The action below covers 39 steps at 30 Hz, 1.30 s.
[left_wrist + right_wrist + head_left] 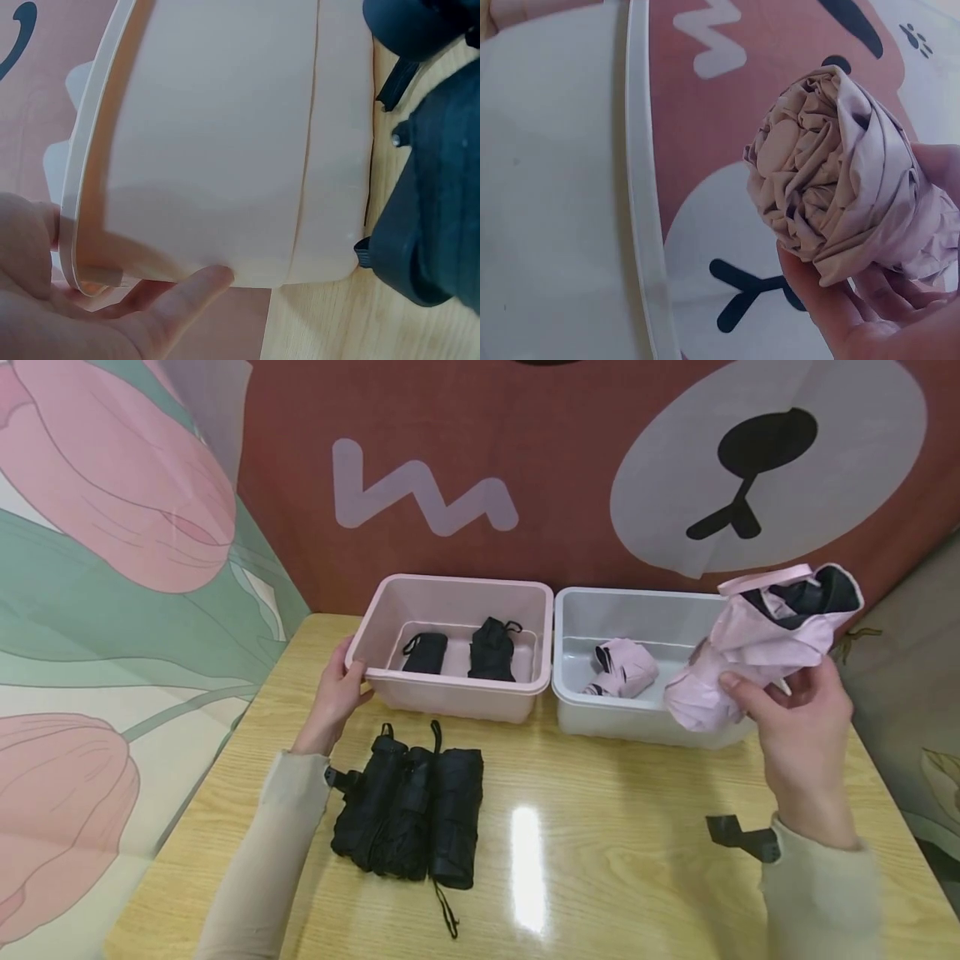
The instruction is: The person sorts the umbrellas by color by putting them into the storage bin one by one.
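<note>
My left hand grips the left end of a pink plastic bin; its thumb lies along the bin's wall in the left wrist view. Two small black bundles lie inside that bin. My right hand holds a pink folded umbrella, black on its inner side, tilted above the right end of a light grey bin. Gathered pink cloth at the umbrella's end faces the right wrist camera. Another pink bundle with black edges rests in the grey bin.
Several black folded umbrellas with wrist loops lie side by side on the wooden table, in front of the pink bin. The two bins stand next to each other at the back edge, against a printed cloth backdrop.
</note>
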{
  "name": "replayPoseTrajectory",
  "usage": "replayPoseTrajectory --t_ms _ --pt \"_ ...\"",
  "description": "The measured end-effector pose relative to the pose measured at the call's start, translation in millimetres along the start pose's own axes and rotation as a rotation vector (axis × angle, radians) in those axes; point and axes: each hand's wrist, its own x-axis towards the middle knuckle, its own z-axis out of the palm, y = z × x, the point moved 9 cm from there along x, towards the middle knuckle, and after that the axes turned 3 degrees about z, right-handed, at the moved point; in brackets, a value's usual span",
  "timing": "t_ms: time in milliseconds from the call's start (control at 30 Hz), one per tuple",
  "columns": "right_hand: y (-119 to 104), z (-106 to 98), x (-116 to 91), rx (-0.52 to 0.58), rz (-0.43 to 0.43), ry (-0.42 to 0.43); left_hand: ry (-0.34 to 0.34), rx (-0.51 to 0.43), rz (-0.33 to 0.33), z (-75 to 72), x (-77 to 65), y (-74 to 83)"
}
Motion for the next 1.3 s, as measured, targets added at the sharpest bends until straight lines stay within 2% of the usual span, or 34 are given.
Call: replayPoseTrajectory --t_ms 167,467,667,900,1100,1300 --pt "6 -10 10 -0.027 0.044 0.054 0.005 0.002 0.001 -0.2 1.2 -1.9" --pt "16 -22 24 -0.125 0.092 0.088 0.01 -0.014 -0.004 0.3 1.1 -2.3" --pt "25 -33 30 -0.313 0.183 0.161 0.008 -0.012 -0.007 0.6 1.1 -3.2" --pt "25 -36 40 -0.575 0.15 0.165 0.016 -0.01 -0.006 0.1 2.3 -3.1" --pt "26 -36 49 -0.685 0.109 0.158 0.016 -0.009 -0.004 0.6 2.4 -2.9" --pt "33 -35 56 -0.792 0.146 0.136 0.012 -0.013 -0.004 0.4 2.7 -2.6"
